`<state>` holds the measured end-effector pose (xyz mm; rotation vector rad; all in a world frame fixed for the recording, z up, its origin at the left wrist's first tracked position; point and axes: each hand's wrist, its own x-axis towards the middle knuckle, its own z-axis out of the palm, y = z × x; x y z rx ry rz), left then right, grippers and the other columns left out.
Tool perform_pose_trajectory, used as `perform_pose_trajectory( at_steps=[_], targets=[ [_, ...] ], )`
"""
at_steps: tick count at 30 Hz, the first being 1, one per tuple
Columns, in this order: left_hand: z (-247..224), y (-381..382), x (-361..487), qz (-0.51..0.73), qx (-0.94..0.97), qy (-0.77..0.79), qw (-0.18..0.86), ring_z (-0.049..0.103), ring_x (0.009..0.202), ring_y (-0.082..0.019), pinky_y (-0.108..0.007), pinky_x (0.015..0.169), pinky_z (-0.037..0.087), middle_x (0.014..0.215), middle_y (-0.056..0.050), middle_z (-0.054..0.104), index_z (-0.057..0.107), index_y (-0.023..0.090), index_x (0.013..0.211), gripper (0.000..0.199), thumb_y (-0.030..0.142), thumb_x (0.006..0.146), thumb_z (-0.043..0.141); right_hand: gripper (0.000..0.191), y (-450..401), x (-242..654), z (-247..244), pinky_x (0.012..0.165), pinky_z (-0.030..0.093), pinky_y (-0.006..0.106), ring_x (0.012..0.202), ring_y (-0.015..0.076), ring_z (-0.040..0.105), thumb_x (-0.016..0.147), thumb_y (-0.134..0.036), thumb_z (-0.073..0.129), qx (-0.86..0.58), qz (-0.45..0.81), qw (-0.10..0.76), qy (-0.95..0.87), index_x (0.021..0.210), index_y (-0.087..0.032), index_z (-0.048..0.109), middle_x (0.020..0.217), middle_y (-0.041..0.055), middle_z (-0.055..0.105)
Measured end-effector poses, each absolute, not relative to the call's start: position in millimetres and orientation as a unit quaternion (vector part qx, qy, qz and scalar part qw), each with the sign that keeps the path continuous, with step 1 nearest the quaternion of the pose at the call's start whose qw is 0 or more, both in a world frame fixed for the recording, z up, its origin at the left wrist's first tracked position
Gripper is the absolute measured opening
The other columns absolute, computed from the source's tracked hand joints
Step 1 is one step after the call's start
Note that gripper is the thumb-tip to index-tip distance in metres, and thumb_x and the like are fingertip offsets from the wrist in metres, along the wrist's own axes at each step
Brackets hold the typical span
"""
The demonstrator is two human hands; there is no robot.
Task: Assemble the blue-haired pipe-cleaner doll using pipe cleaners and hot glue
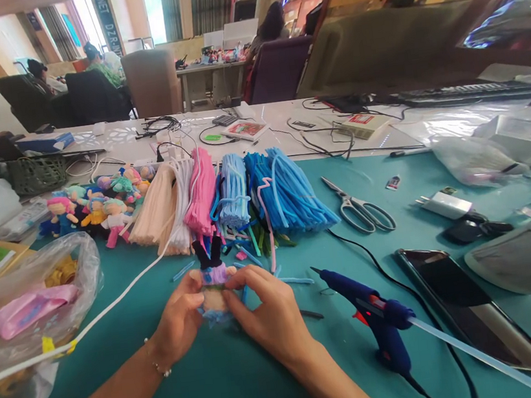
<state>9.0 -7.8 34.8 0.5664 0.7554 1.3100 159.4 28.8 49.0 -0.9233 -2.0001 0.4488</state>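
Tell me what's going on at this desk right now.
A person holds a small doll between the left hand and the right hand, its dark legs pointing away from them. Just beyond lie colored bundles of fuzzy stems, with more dolls to their left. Scissors and a blue glue gun lie to the right, neither in hand.

Looks fuzzy, matt on doll (214, 275) and pipe cleaners (233, 193). Shows smooth metal on scissors (348, 201), smooth plastic on glue gun (356, 293).
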Motion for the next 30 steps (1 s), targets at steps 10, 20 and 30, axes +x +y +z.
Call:
perform_pose_trajectory(
  at_steps=[10, 20, 30],
  targets=[
    [25, -5, 9, 0.599, 0.248, 0.422, 0.634, 0.051, 0.064, -0.013, -0.026, 0.061, 0.038, 0.069, 0.004, 0.060, 0.057, 0.020, 0.075, 0.015, 0.010, 0.065, 0.063, 0.013, 29, 160, 47, 0.064, 0.052, 0.028, 0.069, 0.0185, 0.065, 0.082, -0.014, 0.054, -0.355, 0.179, 0.405, -0.823, 0.076, -0.022, 0.062, 0.071, 0.0034, 0.066],
    [18, -6, 5, 0.593, 0.320, 0.468, 0.572, 0.038, 0.057, -0.011, -0.025, 0.054, 0.032, 0.065, 0.005, 0.046, 0.050, 0.021, 0.073, 0.014, 0.014, 0.069, 0.061, 0.013, 27, 158, 43, 0.057, 0.047, 0.028, 0.063, 0.0181, 0.061, 0.083, -0.013, 0.053, -0.350, 0.084, 0.378, -0.853, 0.076, -0.020, 0.061, 0.067, 0.0036, 0.064],
    [20, -9, 5, 0.587, 0.339, 0.486, 0.551, 0.033, 0.056, -0.010, -0.024, 0.052, 0.031, 0.065, 0.006, 0.039, 0.046, 0.021, 0.071, 0.016, 0.017, 0.069, 0.061, 0.022, 26, 156, 43, 0.057, 0.043, 0.027, 0.061, 0.0159, 0.057, 0.087, -0.014, 0.051, -0.351, 0.045, 0.360, -0.863, 0.067, -0.020, 0.059, 0.064, 0.0025, 0.061]
  ],
)
